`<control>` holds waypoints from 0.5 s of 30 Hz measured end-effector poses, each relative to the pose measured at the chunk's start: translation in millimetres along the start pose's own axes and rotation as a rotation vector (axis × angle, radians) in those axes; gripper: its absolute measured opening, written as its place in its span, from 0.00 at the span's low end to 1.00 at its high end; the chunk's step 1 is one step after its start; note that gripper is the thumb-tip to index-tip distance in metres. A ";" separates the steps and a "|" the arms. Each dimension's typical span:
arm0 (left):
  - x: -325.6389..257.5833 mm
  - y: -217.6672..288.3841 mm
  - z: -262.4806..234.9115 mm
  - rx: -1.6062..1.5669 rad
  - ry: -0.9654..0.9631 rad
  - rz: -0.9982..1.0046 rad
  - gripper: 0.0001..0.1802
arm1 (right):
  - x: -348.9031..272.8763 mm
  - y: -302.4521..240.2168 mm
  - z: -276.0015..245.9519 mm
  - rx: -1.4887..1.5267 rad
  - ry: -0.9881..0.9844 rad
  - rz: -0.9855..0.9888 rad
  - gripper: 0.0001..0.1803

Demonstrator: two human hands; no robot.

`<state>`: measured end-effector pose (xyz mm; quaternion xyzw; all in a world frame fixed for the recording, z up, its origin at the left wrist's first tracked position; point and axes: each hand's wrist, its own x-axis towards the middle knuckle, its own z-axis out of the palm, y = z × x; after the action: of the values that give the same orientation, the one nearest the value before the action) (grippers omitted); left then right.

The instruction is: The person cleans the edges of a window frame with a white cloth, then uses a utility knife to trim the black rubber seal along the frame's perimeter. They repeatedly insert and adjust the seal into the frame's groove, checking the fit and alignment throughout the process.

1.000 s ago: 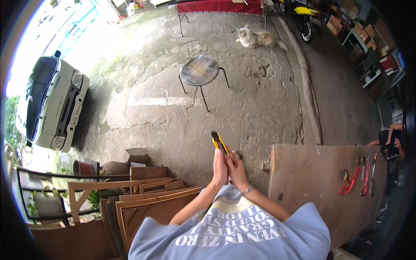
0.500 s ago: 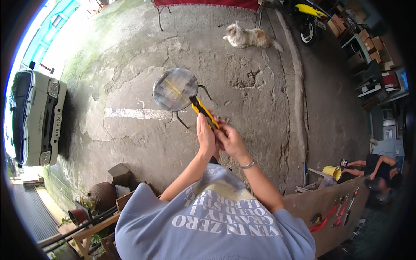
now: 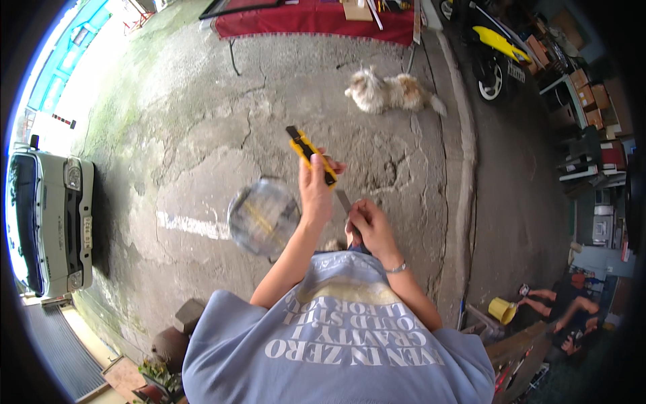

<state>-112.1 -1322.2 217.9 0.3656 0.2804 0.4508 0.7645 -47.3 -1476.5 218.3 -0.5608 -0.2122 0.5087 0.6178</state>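
Cracked concrete floor [image 3: 202, 135] spreads across most of the frame, with a white vehicle [image 3: 50, 222] at the left edge and a red-clothed worktop [image 3: 316, 25] along the top. Smaller than these, a round stool [image 3: 259, 219] shows left of centre, and a pale, shaggy dog [image 3: 390, 93] lies in the upper part, right of centre. Near the middle, the left hand [image 3: 316, 192] has its grip closed around a yellow-and-black utility knife [image 3: 306, 149], which slants toward the upper left. Below and to the right, the right hand [image 3: 373, 230] has its grip pinched on a thin grey strip [image 3: 343, 199], probably a blade, whose free end points up near the knife's lower end.

That strip seems the main hazard: so narrow a pinch could let it twist or slip, nicking the right fingers or dropping it to the floor. Because its free end is so near the left hand, a sudden closing of the gap could cut the left palm or wrist.

Half a second ago, both hands meet on the knife and no strip shows; now they are apart, the knife sits higher in the frame, and the stool appears lower.
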 end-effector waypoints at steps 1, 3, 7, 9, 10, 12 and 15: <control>40.6 -4.5 -2.6 0.021 0.036 0.026 0.18 | 22.4 -3.7 -9.0 0.027 0.007 0.031 0.05; 110.4 13.1 -13.4 0.045 0.052 0.137 0.16 | 61.4 -25.6 -18.9 0.166 -0.059 0.012 0.04; 213.0 3.1 -21.6 0.028 0.040 0.021 0.14 | 183.7 -63.9 -45.1 0.197 -0.014 0.011 0.04; 239.6 8.2 -7.0 0.038 0.060 -0.087 0.13 | 255.4 -89.4 -41.4 0.182 -0.053 -0.029 0.05; 253.4 6.8 -0.5 0.046 0.052 -0.095 0.14 | 291.0 -100.8 -36.7 0.149 -0.088 -0.025 0.04; 285.2 7.4 7.9 0.001 0.107 -0.143 0.13 | 358.3 -126.8 -22.3 0.120 -0.148 -0.025 0.04; 342.4 3.5 9.7 -0.116 0.284 -0.224 0.10 | 459.9 -163.8 -14.0 0.153 -0.162 0.011 0.04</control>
<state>43.0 -1017.8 192.5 0.2204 0.3978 0.4254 0.7824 208.8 -1060.7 221.5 -0.4702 -0.2192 0.5705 0.6367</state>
